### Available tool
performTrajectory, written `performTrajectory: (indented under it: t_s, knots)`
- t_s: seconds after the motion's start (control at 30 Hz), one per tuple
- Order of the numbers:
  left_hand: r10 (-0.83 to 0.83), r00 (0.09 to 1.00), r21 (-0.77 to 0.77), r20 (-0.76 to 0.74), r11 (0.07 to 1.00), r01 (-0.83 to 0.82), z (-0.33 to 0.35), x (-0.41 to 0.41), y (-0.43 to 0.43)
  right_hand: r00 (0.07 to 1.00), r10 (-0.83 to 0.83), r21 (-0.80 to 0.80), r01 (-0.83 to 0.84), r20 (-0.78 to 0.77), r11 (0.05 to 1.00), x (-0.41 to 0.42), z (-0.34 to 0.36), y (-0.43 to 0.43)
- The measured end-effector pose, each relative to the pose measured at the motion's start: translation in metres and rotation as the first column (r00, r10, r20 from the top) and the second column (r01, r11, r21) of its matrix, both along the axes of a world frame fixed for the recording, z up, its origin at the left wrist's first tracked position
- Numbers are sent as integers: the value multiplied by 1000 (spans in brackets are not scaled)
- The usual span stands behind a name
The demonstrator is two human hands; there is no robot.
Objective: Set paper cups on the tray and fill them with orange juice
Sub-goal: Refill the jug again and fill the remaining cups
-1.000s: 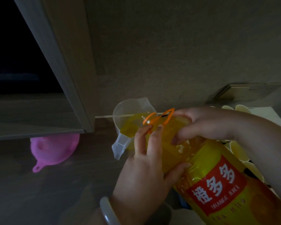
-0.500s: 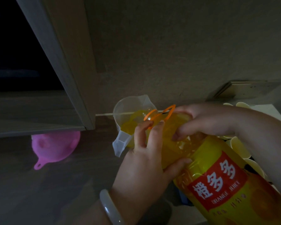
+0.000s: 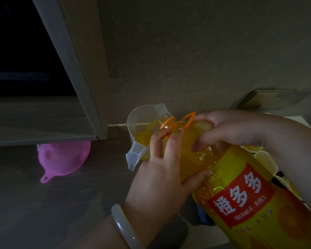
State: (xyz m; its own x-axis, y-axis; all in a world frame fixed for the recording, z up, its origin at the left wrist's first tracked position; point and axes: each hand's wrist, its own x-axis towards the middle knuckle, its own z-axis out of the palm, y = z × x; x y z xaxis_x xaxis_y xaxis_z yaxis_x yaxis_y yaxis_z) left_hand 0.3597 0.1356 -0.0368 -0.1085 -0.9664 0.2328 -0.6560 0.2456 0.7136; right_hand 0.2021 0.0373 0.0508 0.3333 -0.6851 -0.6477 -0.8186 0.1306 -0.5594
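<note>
Pouring | yellow plastic orange-juice bottle [image 3: 241,191] gripped by left hand [image 3: 162,177] and right hand [image 3: 228,130], tipped into clear plastic jug [image 3: 142,121] | white paper cups [image 3: 264,159] set out, filling judged unfinished

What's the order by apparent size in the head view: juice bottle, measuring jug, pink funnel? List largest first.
1. juice bottle, largest, though nearest the camera.
2. measuring jug and pink funnel look alike; the left hand hides part of the jug, so unranked.

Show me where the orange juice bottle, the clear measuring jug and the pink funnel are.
orange juice bottle [image 3: 241,196], head view, on its red label.
clear measuring jug [image 3: 142,116], head view, on its bare upper wall.
pink funnel [image 3: 63,159], head view, on its bowl.
</note>
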Motion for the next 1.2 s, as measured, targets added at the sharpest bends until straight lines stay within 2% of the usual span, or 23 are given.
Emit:
performTrajectory:
  t_s: [0.2,0.5,0.7,0.93,1.2]
  knots:
    - [-32,999,47,-14,998,33,0,0,1,999,18,-18,-19,-42,1000,-1,-1,-1]
    - [-33,999,20,-13,999,33,0,-1,2,1000,12,-12,-12,-16,1000,-4,-1,0]
    - [-103,994,144,-38,984,107,4,0,4,1000,13,-1,-13,-26,1000,-5,-2,2]
    - [-87,995,62,-39,994,90,0,-1,4,999,20,11,-20,-42,1000,-7,-5,0]
    - [-91,994,110,-56,989,97,1,-3,5,997,38,10,-38,-66,999,-7,-4,0]
